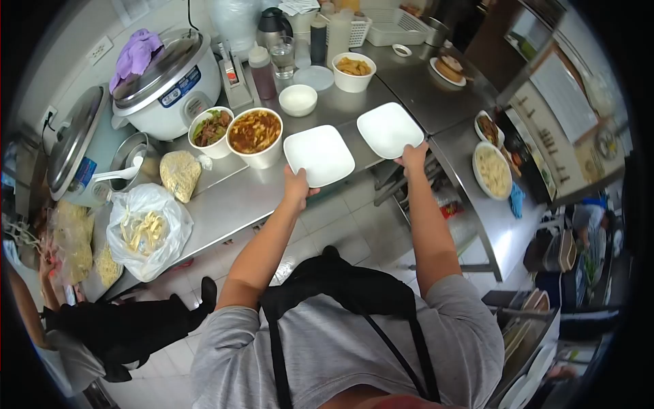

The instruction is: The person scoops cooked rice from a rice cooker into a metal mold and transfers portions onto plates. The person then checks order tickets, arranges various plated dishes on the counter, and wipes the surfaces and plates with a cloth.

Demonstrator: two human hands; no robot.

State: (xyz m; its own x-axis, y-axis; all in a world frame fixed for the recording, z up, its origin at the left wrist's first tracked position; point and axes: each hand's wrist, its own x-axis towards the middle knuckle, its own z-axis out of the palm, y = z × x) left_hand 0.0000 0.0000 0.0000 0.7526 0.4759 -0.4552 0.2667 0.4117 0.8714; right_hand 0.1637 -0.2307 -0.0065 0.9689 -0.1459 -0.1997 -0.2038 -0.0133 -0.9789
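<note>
My left hand (298, 189) grips the near edge of a white square plate (320, 155), thumb on top. In my right hand (413, 157) is a second white square plate (390, 129), held by its near right corner. Both plates are bare and sit at the front edge of the steel counter; whether they rest on it or hang just above, I cannot tell. Left of the first plate stands a white tub of reddish-brown soup (255, 133), beside a bowl of meat and greens (211, 131). Behind is a small white bowl (298, 100).
Rice cookers (170, 82), a bag of noodles (144, 232) and a metal pot (133, 153) crowd the left. Another person (122, 327) stands there. A tub of yellow food (354, 71) and bottles (261, 71) stand behind. An oval dish (492, 170) lies on the right counter.
</note>
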